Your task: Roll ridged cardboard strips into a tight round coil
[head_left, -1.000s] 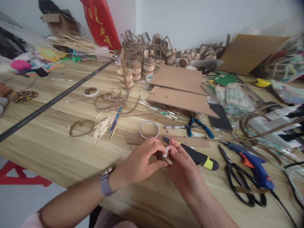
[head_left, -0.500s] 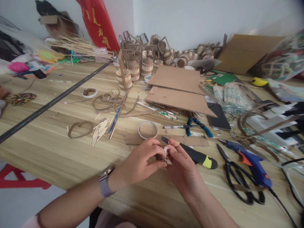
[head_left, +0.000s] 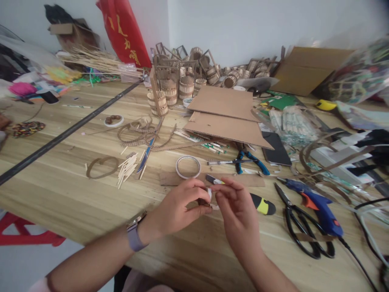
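Note:
My left hand (head_left: 182,207), with a watch on its wrist, pinches a small brown piece (head_left: 203,202) with a white bit (head_left: 209,194) at its upper side. My right hand (head_left: 240,211) is just to the right, its thumb and fingers curled close to the white bit; whether it grips anything is too small to tell. Behind the hands lie a white ring of tape (head_left: 188,167) and a flat brown strip (head_left: 170,179). A cutter with a black and yellow handle (head_left: 263,205) is partly hidden by my right hand.
Black scissors (head_left: 300,223) and a blue glue gun (head_left: 322,207) lie at the right. Blue-handled pliers (head_left: 257,162) and cardboard sheets (head_left: 225,103) are farther back. Short sticks (head_left: 127,168) lie at the left, and small slatted buckets (head_left: 168,91) stand near the wall.
My right hand has turned more upright and its palm has moved slightly right, covering more of the cutter's middle. My left hand keeps its pinch on the brown piece.

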`<state>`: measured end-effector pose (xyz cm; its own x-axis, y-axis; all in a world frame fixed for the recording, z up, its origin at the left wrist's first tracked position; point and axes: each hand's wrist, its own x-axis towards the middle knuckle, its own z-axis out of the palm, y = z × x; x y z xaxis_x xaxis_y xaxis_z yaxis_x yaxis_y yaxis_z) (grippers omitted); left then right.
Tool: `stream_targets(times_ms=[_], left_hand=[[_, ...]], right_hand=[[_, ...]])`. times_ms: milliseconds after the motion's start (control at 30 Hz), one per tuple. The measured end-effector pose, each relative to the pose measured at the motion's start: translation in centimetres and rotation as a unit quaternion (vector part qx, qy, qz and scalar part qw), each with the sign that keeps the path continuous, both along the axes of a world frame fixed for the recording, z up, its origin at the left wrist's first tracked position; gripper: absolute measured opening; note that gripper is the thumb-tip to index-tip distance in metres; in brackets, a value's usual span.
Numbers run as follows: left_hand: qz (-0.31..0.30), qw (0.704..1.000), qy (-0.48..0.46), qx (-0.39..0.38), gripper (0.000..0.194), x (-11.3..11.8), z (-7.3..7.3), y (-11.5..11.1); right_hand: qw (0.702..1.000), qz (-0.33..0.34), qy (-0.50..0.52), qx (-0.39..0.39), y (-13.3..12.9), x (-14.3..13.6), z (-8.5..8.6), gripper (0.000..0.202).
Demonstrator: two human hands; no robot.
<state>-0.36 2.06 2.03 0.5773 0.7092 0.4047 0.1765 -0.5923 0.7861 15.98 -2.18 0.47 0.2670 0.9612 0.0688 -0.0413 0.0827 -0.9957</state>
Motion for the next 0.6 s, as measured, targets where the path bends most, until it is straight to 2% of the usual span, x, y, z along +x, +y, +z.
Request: stream_targets(times_ms=[133, 233, 367, 467, 533, 600], left_hand=[[0.013, 1.0, -0.003, 0.01, 0.007, -0.1, 0.0, 0.0], [0.015, 1.0, -0.008, 0.017, 0.009, -0.1, 0.0, 0.0], [0.003, 0.999, -0.011, 0.034, 0.006, -0.2, 0.1, 0.0], [0.005, 1.0, -0.006, 0.023, 0.007, -0.1, 0.2, 0.0], [0.003, 1.0, -0.005, 0.013, 0.007, -0.1, 0.2, 0.0], [-0.002, 1.0, -0.005, 0.013, 0.006, -0.1, 0.1, 0.0]], right_hand=[[0.988, -0.024, -0.146, 0.045, -0.2, 0.2, 0.0, 0.029], [0.974, -0.034, -0.212, 0.07, 0.0, 0.4, 0.0, 0.032], [0.98, -0.031, -0.183, 0.071, 0.2, 1.1, 0.2, 0.031], [0.972, -0.06, -0.184, 0.133, 0.0, 1.6, 0.4, 0.032], [0.959, -0.039, -0.225, 0.166, -0.2, 1.7, 0.6, 0.037], [0.952, 0.005, -0.259, 0.16, -0.2, 1.6, 0.8, 0.039]])
